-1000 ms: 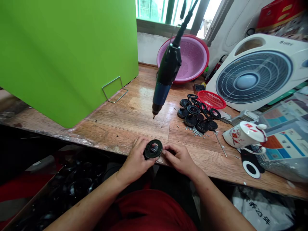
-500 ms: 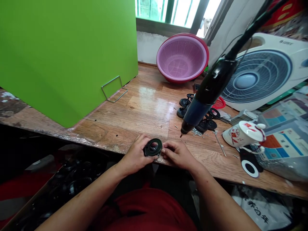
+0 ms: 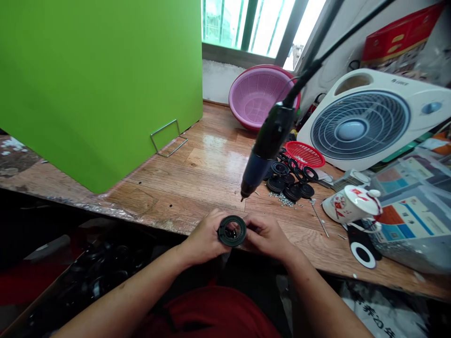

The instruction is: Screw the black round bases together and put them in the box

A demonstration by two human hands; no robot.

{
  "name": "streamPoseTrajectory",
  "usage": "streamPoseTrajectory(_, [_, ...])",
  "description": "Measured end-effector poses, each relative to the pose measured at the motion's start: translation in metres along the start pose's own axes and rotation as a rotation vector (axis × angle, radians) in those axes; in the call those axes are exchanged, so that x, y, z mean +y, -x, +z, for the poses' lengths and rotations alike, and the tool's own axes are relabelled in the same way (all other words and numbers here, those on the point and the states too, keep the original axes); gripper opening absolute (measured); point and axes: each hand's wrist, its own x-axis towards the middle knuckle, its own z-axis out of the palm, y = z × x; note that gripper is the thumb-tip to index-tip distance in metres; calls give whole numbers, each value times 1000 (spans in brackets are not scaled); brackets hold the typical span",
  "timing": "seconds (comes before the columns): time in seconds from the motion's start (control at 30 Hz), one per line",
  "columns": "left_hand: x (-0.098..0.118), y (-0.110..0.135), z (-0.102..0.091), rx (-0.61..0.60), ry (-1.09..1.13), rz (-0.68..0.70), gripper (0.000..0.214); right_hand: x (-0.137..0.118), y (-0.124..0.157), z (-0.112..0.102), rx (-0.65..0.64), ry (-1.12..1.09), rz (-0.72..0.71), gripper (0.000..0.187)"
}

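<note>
A round black plastic ring with a wide hole is held over the table's front edge. My left hand grips its left side, fingers closed round the rim. At the ring's right edge, my right hand has its thumb and fingers pinched against the rim; its fingertips are partly hidden. Just above the hands hangs a black and blue electric screwdriver, its bit pointing down, touched by neither hand. Beyond it on the right lie several similar black round parts and a scatter of small silvery screws.
A green board stands at left beside a bent wire stand. Pink basins, a red basket, a fan, a lidded white mug and a clear plastic box line the back and right.
The ring has tilted to show its open face more and shifted slightly right with both hands. The hanging screwdriver has swung left, uncovering the red basket and more black parts.
</note>
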Motion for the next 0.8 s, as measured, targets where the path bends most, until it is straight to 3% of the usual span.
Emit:
streamPoseTrajectory(0.13, [13,15,7,134,84,-89,21,-23,-26,-26,401,-96,-188,6])
streamPoseTrajectory(0.2, [24,23,9,173,251,-234,20,-36,-53,-37,540,-146,-279,23])
streamPoseTrajectory(0.3, [39,33,8,254,675,-472,16,-51,-103,-44,493,-123,-337,55])
streamPoseTrajectory(0.4, [43,37,4,394,1062,-673,17,-57,-141,-35,328,-196,-324,50])
streamPoseTrajectory(0.47, [40,40,1,488,1180,-818,21,-60,-152,-24,277,-278,-306,41])
streamPoseTrajectory(0.57, [34,44,-5,617,1220,-939,26,-69,-139,-3,264,-448,-261,40])
streamPoseTrajectory(0.67, [31,48,-6,704,1212,-943,25,-88,-104,16,202,-709,-220,38])
streamPoseTrajectory(0.8, [35,47,0,749,1214,-939,24,-119,-59,27,325,-854,-273,36])
